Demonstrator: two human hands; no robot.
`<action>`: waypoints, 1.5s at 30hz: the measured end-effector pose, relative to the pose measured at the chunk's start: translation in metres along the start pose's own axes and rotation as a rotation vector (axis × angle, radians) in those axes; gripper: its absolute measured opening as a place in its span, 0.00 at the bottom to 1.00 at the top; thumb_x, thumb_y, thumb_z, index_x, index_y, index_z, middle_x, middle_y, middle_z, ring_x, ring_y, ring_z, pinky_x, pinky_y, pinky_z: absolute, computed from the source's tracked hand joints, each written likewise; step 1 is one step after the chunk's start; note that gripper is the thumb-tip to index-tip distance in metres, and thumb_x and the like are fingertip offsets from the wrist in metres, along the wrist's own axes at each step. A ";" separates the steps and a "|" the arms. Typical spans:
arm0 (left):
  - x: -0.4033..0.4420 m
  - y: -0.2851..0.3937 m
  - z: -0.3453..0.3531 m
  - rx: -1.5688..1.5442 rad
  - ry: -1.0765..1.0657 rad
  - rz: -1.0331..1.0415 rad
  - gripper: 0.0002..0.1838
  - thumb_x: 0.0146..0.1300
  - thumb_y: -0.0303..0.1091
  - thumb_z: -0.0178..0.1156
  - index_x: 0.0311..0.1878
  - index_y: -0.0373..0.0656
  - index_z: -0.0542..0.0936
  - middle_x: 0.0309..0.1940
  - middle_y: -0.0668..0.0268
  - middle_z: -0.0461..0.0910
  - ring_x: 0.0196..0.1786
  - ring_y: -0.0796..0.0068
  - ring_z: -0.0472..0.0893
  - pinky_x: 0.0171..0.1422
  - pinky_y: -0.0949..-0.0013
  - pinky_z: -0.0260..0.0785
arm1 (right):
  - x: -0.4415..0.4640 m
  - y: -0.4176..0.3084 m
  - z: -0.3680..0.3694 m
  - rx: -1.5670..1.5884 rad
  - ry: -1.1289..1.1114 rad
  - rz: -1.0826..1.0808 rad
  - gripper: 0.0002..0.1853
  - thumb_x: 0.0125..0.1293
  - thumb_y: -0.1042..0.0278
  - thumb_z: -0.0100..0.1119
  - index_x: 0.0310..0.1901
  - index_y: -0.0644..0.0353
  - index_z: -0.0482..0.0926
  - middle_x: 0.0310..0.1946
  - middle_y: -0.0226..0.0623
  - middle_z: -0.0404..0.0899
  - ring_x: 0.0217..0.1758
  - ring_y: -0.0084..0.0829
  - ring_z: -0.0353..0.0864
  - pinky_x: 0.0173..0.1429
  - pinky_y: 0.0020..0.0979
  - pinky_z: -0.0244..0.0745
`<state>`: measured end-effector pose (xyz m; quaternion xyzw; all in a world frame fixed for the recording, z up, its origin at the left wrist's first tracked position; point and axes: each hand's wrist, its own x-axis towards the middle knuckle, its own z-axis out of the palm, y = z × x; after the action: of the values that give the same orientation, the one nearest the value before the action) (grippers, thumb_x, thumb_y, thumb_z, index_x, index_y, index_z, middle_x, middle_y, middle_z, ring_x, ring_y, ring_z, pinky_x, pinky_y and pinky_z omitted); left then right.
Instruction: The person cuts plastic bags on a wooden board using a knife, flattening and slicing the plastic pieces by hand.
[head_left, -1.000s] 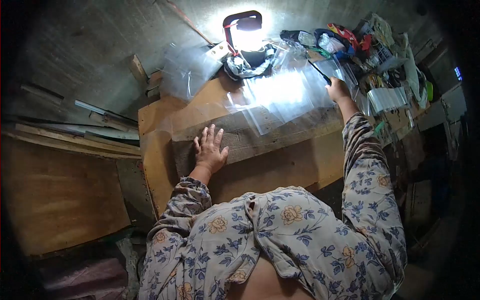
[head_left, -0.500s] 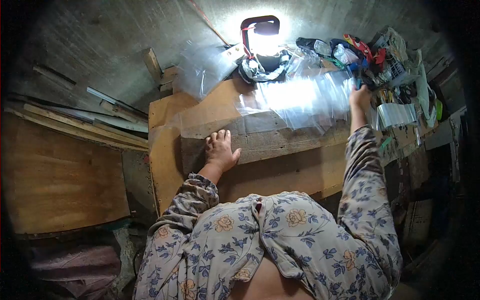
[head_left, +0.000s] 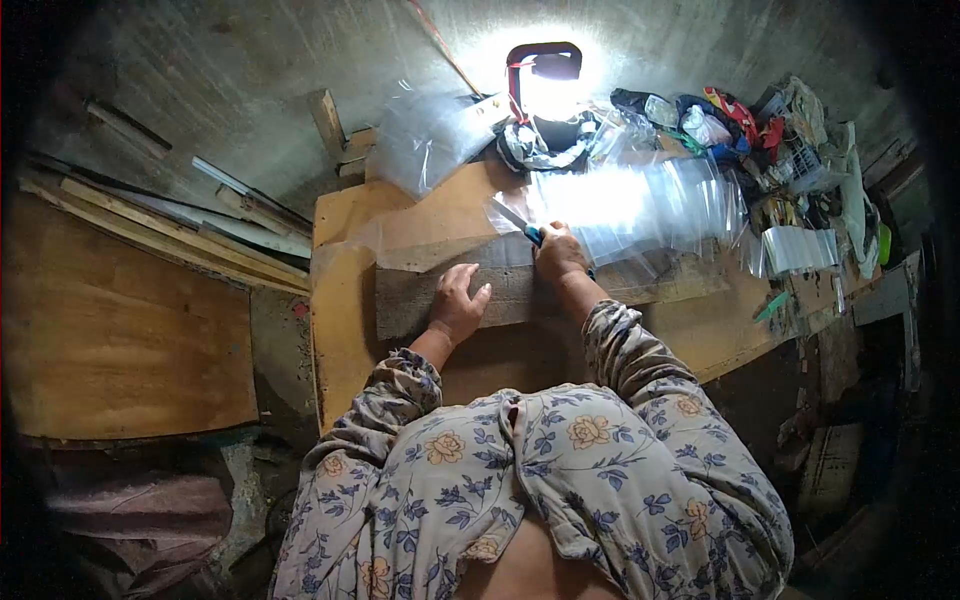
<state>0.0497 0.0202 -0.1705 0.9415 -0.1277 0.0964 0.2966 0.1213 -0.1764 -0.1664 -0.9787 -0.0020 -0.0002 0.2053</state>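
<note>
My right hand (head_left: 562, 255) is closed around a utility knife (head_left: 533, 234) with a blue and black handle. Its pale blade points up and to the left, over clear plastic film near the board's far edge. To the left, my left hand (head_left: 461, 306) rests on the dark wooden board (head_left: 510, 293), fingers apart and slightly bent, holding nothing. A thin layer of clear plastic film (head_left: 425, 255) stretches along the far edge of the board. Right of the knife, overlapping clear plastic pieces (head_left: 660, 205) lie in a bright, glaring row.
A lit lamp (head_left: 545, 85) stands at the back by the wall. Bags and a basket (head_left: 805, 165) are heaped at the back right, near a stack of plastic strips (head_left: 800, 249) and a green object (head_left: 772, 306). Wooden planks (head_left: 170, 235) lean at the left.
My right hand has come from the cluttered right end of the table to the board's middle, with the knife in it. My left hand stays on the board, its fingers more bent.
</note>
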 end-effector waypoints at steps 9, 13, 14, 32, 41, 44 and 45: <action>0.048 0.033 -0.061 -2.004 -0.291 -0.747 0.58 0.45 0.76 0.44 0.61 0.26 0.51 0.58 0.42 0.57 0.62 0.40 0.58 0.61 0.38 0.49 | -0.071 -0.019 -0.048 0.439 0.487 -0.652 0.07 0.49 0.74 0.58 0.31 0.52 0.77 0.38 0.37 0.72 0.32 0.38 0.76 0.33 0.34 0.72; 0.060 0.052 -0.104 -2.101 -0.385 -0.283 0.41 0.53 0.61 0.49 0.59 0.34 0.58 0.55 0.46 0.63 0.61 0.46 0.62 0.60 0.42 0.55 | -0.095 -0.011 -0.041 0.481 0.434 -0.801 0.09 0.43 0.78 0.60 0.28 0.52 0.77 0.37 0.36 0.72 0.29 0.34 0.76 0.33 0.31 0.72; 0.058 0.061 -0.108 -1.813 -0.232 -0.379 0.38 0.54 0.52 0.52 0.59 0.30 0.59 0.56 0.48 0.62 0.61 0.50 0.63 0.64 0.46 0.54 | -0.099 -0.014 -0.041 0.523 0.432 -0.874 0.10 0.42 0.78 0.60 0.28 0.52 0.77 0.37 0.36 0.72 0.29 0.33 0.76 0.33 0.31 0.72; -0.021 0.009 -0.237 -1.547 -0.241 -0.231 0.27 0.58 0.33 0.41 0.60 0.27 0.59 0.54 0.46 0.68 0.53 0.52 0.72 0.58 0.60 0.63 | -0.061 -0.169 -0.066 1.288 -0.307 -0.733 0.20 0.53 0.67 0.62 0.43 0.63 0.66 0.31 0.36 0.76 0.36 0.24 0.75 0.39 0.28 0.71; -0.059 -0.047 -0.253 -1.534 0.057 -0.149 0.29 0.62 0.38 0.44 0.64 0.38 0.55 0.59 0.45 0.61 0.55 0.49 0.70 0.59 0.57 0.65 | -0.105 -0.161 0.014 0.738 -0.304 -0.723 0.17 0.51 0.68 0.62 0.41 0.65 0.70 0.31 0.37 0.77 0.33 0.21 0.74 0.41 0.24 0.69; -0.063 -0.045 -0.257 -1.612 -0.037 -0.104 0.29 0.62 0.41 0.42 0.64 0.36 0.55 0.57 0.45 0.64 0.53 0.50 0.73 0.59 0.56 0.64 | -0.084 -0.175 0.004 1.018 -0.058 -0.700 0.15 0.51 0.66 0.63 0.38 0.64 0.73 0.31 0.39 0.76 0.34 0.33 0.77 0.39 0.30 0.71; -0.065 -0.037 -0.261 -1.573 -0.105 -0.137 0.29 0.62 0.43 0.40 0.64 0.35 0.56 0.55 0.45 0.67 0.53 0.50 0.73 0.58 0.56 0.65 | -0.080 -0.186 -0.022 0.892 0.137 -0.889 0.16 0.50 0.67 0.63 0.40 0.64 0.72 0.31 0.39 0.76 0.34 0.31 0.77 0.39 0.29 0.71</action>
<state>-0.0287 0.2141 0.0032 0.4645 -0.1140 -0.0853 0.8741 0.0409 -0.0150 -0.0715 -0.7024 -0.3950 -0.1471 0.5735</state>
